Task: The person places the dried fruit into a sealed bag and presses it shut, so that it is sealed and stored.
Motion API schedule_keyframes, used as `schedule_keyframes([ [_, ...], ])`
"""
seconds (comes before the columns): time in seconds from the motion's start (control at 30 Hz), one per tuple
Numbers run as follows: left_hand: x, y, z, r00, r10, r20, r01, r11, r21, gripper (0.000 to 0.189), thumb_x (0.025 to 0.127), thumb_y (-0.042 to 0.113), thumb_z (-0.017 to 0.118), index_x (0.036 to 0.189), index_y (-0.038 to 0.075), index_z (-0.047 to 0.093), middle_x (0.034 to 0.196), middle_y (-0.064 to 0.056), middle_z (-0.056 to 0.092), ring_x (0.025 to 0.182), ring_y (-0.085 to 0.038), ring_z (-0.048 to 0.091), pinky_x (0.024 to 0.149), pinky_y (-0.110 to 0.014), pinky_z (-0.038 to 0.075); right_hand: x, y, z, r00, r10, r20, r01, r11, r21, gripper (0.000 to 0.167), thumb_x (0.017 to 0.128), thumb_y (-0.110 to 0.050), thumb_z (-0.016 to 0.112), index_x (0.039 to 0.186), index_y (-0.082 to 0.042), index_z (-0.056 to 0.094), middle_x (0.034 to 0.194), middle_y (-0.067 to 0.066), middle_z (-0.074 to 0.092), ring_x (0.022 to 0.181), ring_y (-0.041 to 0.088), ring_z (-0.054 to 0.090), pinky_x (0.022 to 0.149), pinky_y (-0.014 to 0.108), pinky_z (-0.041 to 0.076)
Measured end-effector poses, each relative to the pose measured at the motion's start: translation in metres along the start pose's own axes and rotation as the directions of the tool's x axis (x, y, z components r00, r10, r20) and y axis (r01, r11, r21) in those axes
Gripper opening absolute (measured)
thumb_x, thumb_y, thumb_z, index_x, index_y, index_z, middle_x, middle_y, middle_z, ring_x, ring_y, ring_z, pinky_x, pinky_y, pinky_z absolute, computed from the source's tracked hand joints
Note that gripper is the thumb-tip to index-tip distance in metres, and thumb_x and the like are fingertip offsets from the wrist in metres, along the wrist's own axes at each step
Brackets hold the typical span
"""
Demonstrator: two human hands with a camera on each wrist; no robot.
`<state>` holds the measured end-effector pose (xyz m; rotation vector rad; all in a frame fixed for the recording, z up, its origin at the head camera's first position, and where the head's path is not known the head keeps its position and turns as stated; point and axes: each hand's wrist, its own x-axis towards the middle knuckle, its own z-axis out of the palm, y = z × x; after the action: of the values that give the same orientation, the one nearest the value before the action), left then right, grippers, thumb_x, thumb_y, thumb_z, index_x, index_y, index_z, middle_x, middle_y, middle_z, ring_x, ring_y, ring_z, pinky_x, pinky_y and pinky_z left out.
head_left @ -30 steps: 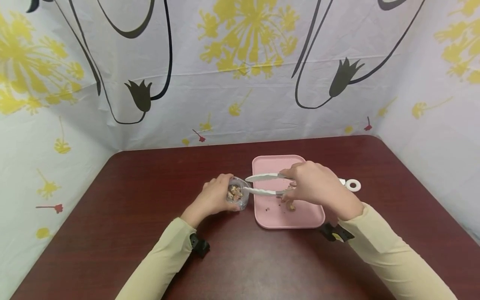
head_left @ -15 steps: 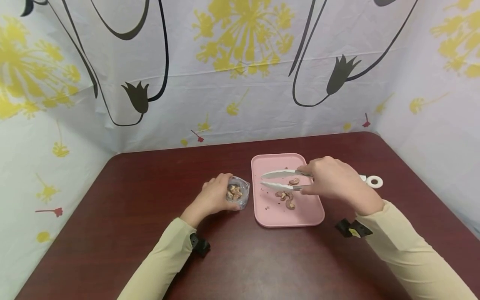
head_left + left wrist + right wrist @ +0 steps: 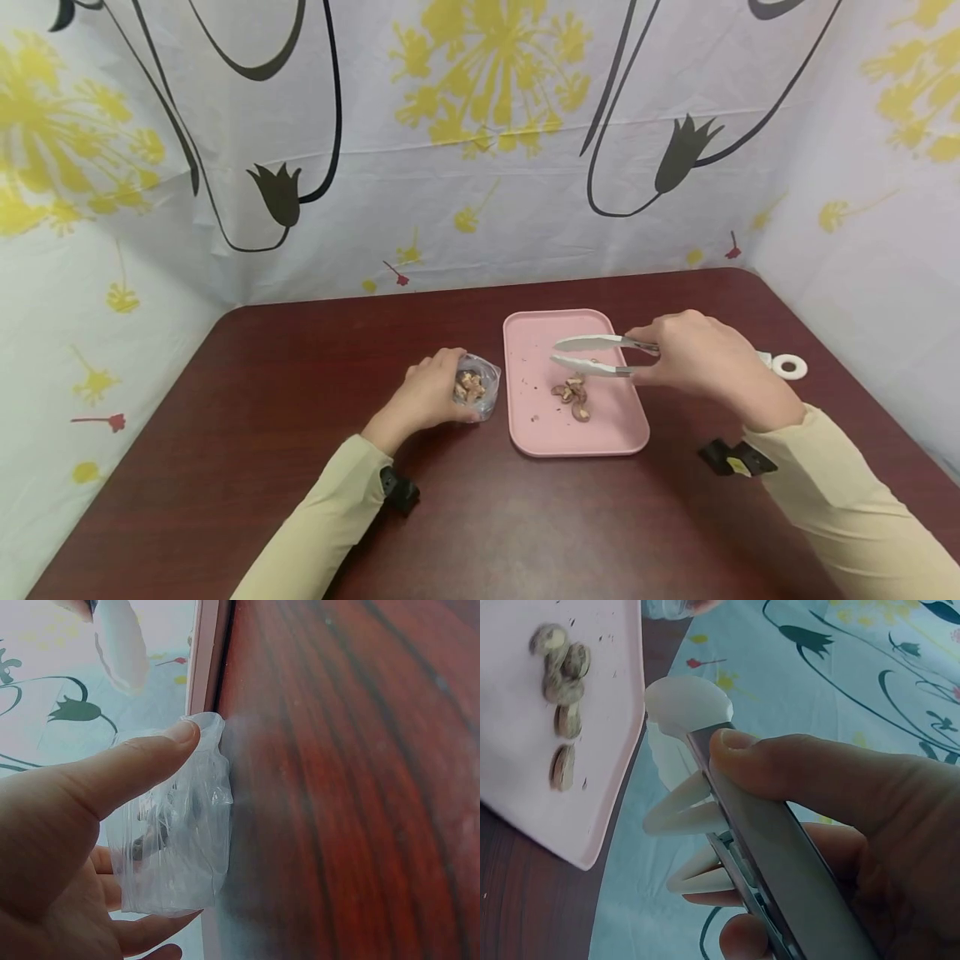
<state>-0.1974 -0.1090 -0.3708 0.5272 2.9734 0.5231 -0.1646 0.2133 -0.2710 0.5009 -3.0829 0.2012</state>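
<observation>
My left hand (image 3: 429, 390) grips a clear plastic bag (image 3: 489, 385), standing with its mouth up at the left side of a pink tray (image 3: 547, 429). Cashew nuts (image 3: 469, 386) show inside it. In the left wrist view the thumb lies along the rim of the crinkled plastic, fingers round the far side. My right hand (image 3: 693, 358) holds metal tongs (image 3: 780, 855) with white tips. Their two tips are spread apart over the tray, with no nut held between them. Several brown-skinned cashews (image 3: 580, 410) lie in a small cluster on the tray below the tips.
Dark crumbs are scattered on the tray. The white ring (image 3: 790, 379) at the tongs' rear end sticks out to the right of the hand. Under everything is a dark red wooden table (image 3: 337, 358), with a patterned cloth (image 3: 420, 192) hanging behind and beside it.
My right hand and the tongs have moved right, from beside the bag's mouth to over the tray's right part. The left hand and bag have stayed in place.
</observation>
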Motion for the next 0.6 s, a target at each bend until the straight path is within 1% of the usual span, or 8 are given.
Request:
schedule_keyframes([
  [0.07,0.0,0.0,0.0,1.0,0.003,-0.002,-0.003,1.0,0.001,0.098,0.064,0.043,0.087,0.139,0.003,0.039,0.13,-0.013,0.052,0.111,-0.031,0.051,0.094,-0.049,0.038,-0.001,0.004,0.0,1.0,0.011,0.007,-0.011,1.0,-0.001,0.039,0.069,-0.036,0.079,0.105,-0.023,0.073,0.071,-0.007,0.059,0.067,0.014,0.054,0.061,0.042,0.045],
  [0.3,0.001,0.0,0.0,1.0,0.0,0.006,0.0,1.0,0.004,0.097,0.064,0.043,0.086,0.139,0.003,0.039,0.13,-0.013,0.051,0.112,-0.031,0.051,0.096,-0.049,0.038,-0.002,0.017,-0.002,0.996,0.059,0.06,-0.058,0.998,-0.01,0.048,0.069,-0.034,0.079,0.113,-0.017,0.071,0.078,-0.007,0.066,0.072,0.016,0.057,0.064,0.045,0.047],
  [0.6,0.0,0.0,0.0,1.0,0.001,0.01,-0.001,1.0,-0.007,0.097,0.065,0.042,0.086,0.139,0.002,0.039,0.131,-0.014,0.051,0.113,-0.031,0.051,0.097,-0.05,0.037,-0.007,0.029,0.001,0.992,0.084,0.09,-0.083,0.996,-0.013,0.043,0.067,-0.035,0.08,0.106,-0.018,0.073,0.07,-0.008,0.062,0.069,0.015,0.056,0.06,0.042,0.045],
])
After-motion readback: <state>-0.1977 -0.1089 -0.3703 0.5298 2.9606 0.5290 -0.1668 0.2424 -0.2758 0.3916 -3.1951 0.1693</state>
